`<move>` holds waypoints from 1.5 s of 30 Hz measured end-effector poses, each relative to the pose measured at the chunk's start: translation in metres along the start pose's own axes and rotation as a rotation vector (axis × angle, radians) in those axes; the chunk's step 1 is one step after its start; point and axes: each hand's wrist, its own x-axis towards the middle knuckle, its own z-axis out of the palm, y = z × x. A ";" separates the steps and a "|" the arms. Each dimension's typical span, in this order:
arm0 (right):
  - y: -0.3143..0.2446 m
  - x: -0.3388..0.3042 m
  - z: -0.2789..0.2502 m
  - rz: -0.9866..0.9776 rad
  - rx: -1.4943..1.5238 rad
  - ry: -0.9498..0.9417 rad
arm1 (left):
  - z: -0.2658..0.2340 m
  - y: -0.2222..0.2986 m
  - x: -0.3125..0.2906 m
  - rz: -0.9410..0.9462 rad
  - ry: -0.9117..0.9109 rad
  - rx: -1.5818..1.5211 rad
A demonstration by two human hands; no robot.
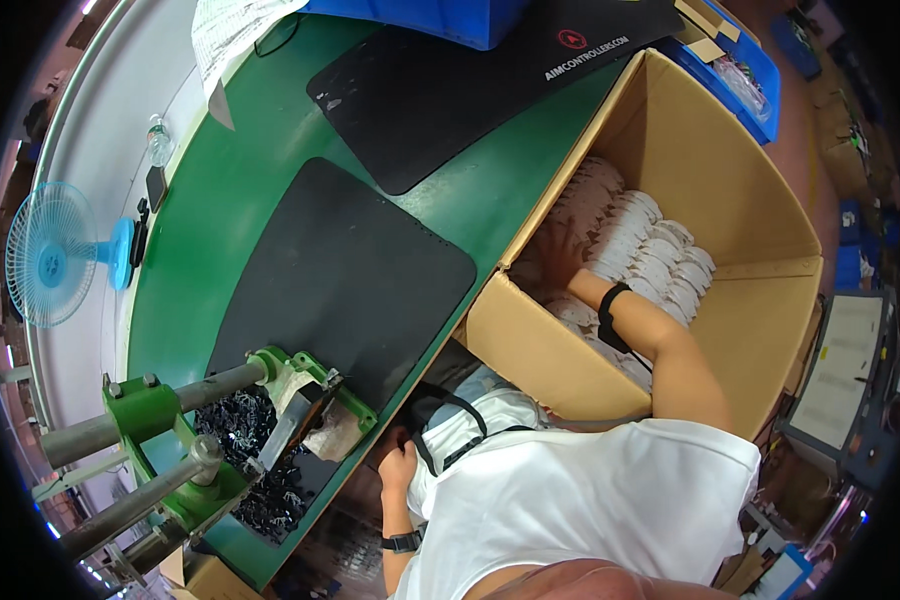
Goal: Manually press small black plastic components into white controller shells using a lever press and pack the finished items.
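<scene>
My right hand (pixel 562 254) reaches down into a large cardboard box (pixel 760 185), with a black band on the wrist. Its fingers look spread, in shadow, over the left side of the stacked white pieces (pixel 638 235). These pieces have curved, scalloped edges and lie in several rows; their exact kind does not show. Low beside the green table's edge, close to my body, is my left hand (pixel 398 465). Its fingers are mostly in shadow, so whether they hold anything is hidden. A black strap (pixel 460 425) lies across my front near that hand.
On the green table (pixel 195 260) stands a green hand press with metal bars (pixel 150 410), beside a heap of small shiny black parts (pixel 240 425). Black mats (pixel 355 265) cover part of the tabletop. A blue bin (pixel 430 18) stands at the far side, a blue fan (pixel 52 255) at left.
</scene>
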 end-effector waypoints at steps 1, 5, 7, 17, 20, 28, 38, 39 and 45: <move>0.005 0.009 0.010 0.003 -0.078 -0.010 | 0.001 0.002 0.001 -0.005 0.002 -0.001; -0.004 0.018 0.005 -0.012 -0.230 0.213 | 0.005 -0.010 0.003 -0.005 0.026 0.006; -0.007 0.018 -0.034 -0.124 -0.161 -0.180 | 0.008 -0.009 0.005 0.036 0.080 -0.045; -0.037 -0.004 -0.058 -0.170 -0.216 -0.456 | 0.010 -0.010 0.002 0.095 0.117 -0.042; -0.049 -0.003 -0.093 -0.036 -0.102 -0.473 | 0.009 -0.006 0.003 0.104 0.151 -0.052; 0.034 -0.025 -0.120 -0.061 0.264 -0.117 | 0.016 -0.015 0.000 0.062 0.213 -0.091; 0.051 -0.024 -0.483 -0.305 0.341 0.572 | 0.016 -0.016 0.024 0.190 0.293 -0.104; 0.032 -0.010 -0.486 -0.407 0.297 0.584 | 0.013 -0.014 0.023 0.189 0.290 -0.062; -0.115 0.094 -0.410 -0.524 0.215 -0.063 | 0.022 -0.040 0.014 0.289 0.383 -0.065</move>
